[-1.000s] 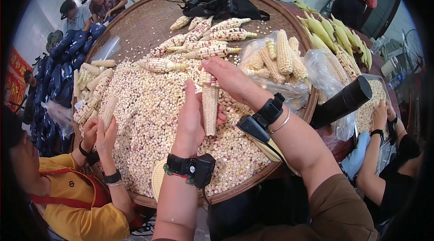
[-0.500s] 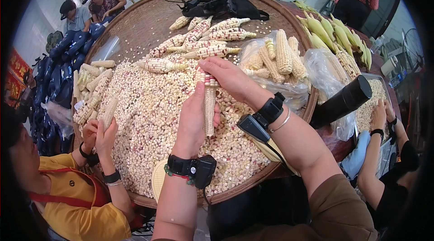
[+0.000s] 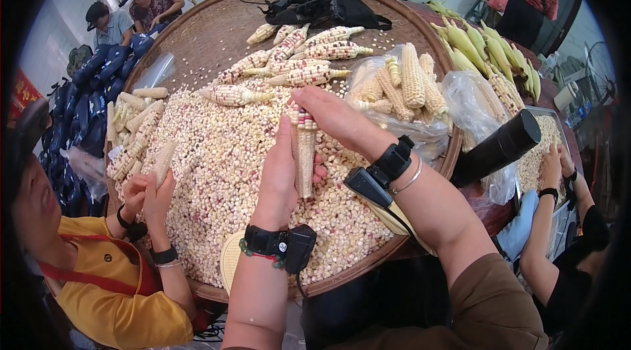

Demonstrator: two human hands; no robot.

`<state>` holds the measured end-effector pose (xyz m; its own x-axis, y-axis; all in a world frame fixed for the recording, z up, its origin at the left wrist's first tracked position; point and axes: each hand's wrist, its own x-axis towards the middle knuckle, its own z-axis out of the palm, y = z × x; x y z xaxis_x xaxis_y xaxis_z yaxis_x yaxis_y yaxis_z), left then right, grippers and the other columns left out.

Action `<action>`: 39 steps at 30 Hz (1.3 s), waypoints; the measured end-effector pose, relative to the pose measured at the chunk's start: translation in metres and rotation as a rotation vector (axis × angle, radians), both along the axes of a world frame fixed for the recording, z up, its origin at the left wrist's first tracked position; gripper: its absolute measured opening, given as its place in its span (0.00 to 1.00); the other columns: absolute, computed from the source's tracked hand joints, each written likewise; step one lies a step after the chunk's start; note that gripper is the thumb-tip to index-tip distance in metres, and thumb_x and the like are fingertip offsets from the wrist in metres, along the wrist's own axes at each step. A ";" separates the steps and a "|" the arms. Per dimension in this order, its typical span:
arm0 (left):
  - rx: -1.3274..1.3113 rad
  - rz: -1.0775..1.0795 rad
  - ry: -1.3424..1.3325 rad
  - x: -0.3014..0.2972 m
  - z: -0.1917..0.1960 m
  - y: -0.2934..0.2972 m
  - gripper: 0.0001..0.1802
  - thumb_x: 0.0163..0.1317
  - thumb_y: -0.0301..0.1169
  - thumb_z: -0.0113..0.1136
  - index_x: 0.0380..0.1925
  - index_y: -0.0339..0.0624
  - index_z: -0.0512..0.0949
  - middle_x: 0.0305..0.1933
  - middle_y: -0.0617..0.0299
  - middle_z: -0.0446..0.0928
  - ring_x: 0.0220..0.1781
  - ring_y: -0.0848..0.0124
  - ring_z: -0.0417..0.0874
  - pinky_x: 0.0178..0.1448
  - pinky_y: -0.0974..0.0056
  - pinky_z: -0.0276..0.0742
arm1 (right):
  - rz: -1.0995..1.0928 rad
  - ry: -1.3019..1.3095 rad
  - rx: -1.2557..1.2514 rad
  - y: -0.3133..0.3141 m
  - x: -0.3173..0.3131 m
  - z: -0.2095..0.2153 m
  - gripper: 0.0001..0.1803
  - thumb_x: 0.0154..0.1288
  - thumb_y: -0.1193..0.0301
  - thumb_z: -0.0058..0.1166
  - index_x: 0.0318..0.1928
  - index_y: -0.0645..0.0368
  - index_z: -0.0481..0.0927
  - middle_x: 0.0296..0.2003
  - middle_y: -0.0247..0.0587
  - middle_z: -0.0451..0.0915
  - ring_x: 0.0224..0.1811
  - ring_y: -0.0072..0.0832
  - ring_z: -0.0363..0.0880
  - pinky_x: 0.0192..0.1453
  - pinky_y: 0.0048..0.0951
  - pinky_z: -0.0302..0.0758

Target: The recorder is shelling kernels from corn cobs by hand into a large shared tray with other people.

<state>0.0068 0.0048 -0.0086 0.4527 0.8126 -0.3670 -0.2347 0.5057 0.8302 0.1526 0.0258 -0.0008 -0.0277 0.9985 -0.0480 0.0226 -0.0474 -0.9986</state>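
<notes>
I see my left hand (image 3: 279, 176) wrapped around the lower, stripped part of a pale, half-shelled corn cob (image 3: 303, 153), held upright over the heap of loose white and purple kernels (image 3: 217, 172) in the big round woven bamboo tray (image 3: 197, 34). My right hand (image 3: 332, 116) pinches its kernelled top. Twisting hard could, I judge, scatter kernels over the rim or snap the cob.

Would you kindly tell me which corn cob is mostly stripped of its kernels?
The upright cob held between the left hand and right hand; only its top keeps kernels, unlike the full cobs lying behind.
</notes>
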 end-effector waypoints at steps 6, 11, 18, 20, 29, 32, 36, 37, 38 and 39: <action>0.122 -0.007 0.178 -0.001 -0.003 0.002 0.28 0.69 0.58 0.45 0.35 0.41 0.74 0.19 0.62 0.74 0.14 0.73 0.75 0.18 0.69 0.72 | 0.038 -0.006 0.084 0.001 0.000 0.000 0.20 0.75 0.57 0.42 0.48 0.62 0.74 0.41 0.33 0.74 0.45 0.21 0.67 0.55 0.25 0.66; 0.164 -0.021 0.093 0.000 -0.006 0.001 0.27 0.71 0.55 0.44 0.37 0.40 0.75 0.20 0.62 0.75 0.15 0.74 0.75 0.18 0.70 0.71 | 0.022 -0.008 0.070 0.002 0.004 -0.003 0.19 0.75 0.57 0.43 0.47 0.62 0.75 0.41 0.31 0.74 0.44 0.19 0.67 0.53 0.23 0.66; 0.174 -0.051 0.019 0.000 -0.006 0.000 0.28 0.73 0.54 0.39 0.43 0.38 0.74 0.24 0.60 0.76 0.18 0.72 0.76 0.21 0.69 0.73 | -0.027 0.016 0.072 0.003 0.006 -0.002 0.20 0.75 0.57 0.43 0.47 0.62 0.76 0.42 0.35 0.75 0.46 0.22 0.69 0.56 0.26 0.66; 0.055 -0.033 -0.076 0.001 -0.010 0.001 0.32 0.73 0.56 0.35 0.46 0.37 0.74 0.25 0.58 0.76 0.21 0.69 0.77 0.24 0.67 0.75 | -0.046 0.034 0.065 0.002 0.005 -0.001 0.21 0.75 0.56 0.42 0.48 0.63 0.76 0.44 0.37 0.76 0.47 0.23 0.69 0.57 0.28 0.65; -0.003 -0.043 0.058 0.002 -0.003 0.002 0.34 0.68 0.63 0.40 0.38 0.40 0.74 0.21 0.60 0.75 0.18 0.69 0.77 0.21 0.67 0.73 | 0.007 -0.018 -0.019 -0.002 0.002 0.004 0.20 0.75 0.56 0.41 0.47 0.61 0.75 0.40 0.34 0.75 0.43 0.22 0.67 0.53 0.27 0.67; 0.059 -0.026 0.176 0.003 -0.002 0.002 0.31 0.67 0.61 0.45 0.36 0.40 0.74 0.19 0.62 0.74 0.15 0.70 0.76 0.18 0.69 0.71 | 0.023 -0.036 0.016 0.001 0.002 0.000 0.19 0.75 0.57 0.41 0.46 0.60 0.75 0.39 0.32 0.75 0.42 0.20 0.67 0.50 0.25 0.67; 0.113 -0.008 0.143 -0.001 -0.002 -0.001 0.29 0.67 0.59 0.50 0.36 0.39 0.74 0.19 0.63 0.74 0.14 0.72 0.75 0.17 0.70 0.70 | 0.045 -0.045 0.053 0.002 0.001 -0.001 0.18 0.75 0.58 0.42 0.46 0.60 0.75 0.38 0.31 0.74 0.41 0.19 0.67 0.48 0.24 0.68; 0.123 -0.016 0.121 0.000 -0.002 -0.001 0.29 0.66 0.59 0.50 0.36 0.39 0.75 0.19 0.63 0.74 0.14 0.73 0.75 0.17 0.70 0.70 | 0.030 -0.025 0.056 0.003 0.002 -0.002 0.18 0.75 0.58 0.42 0.46 0.60 0.76 0.38 0.31 0.74 0.40 0.19 0.68 0.47 0.24 0.68; 0.132 -0.024 0.100 0.001 -0.002 -0.001 0.30 0.66 0.59 0.51 0.36 0.40 0.75 0.19 0.63 0.74 0.14 0.74 0.74 0.17 0.70 0.71 | 0.015 -0.004 0.059 0.003 0.002 -0.003 0.17 0.75 0.59 0.43 0.46 0.60 0.76 0.38 0.30 0.75 0.40 0.19 0.68 0.47 0.24 0.68; 0.131 -0.026 0.099 0.002 -0.002 -0.001 0.30 0.66 0.59 0.51 0.36 0.40 0.75 0.19 0.63 0.74 0.14 0.74 0.74 0.17 0.70 0.71 | 0.013 -0.006 0.058 0.003 0.004 -0.003 0.17 0.75 0.59 0.43 0.46 0.60 0.76 0.38 0.30 0.75 0.40 0.19 0.68 0.47 0.24 0.68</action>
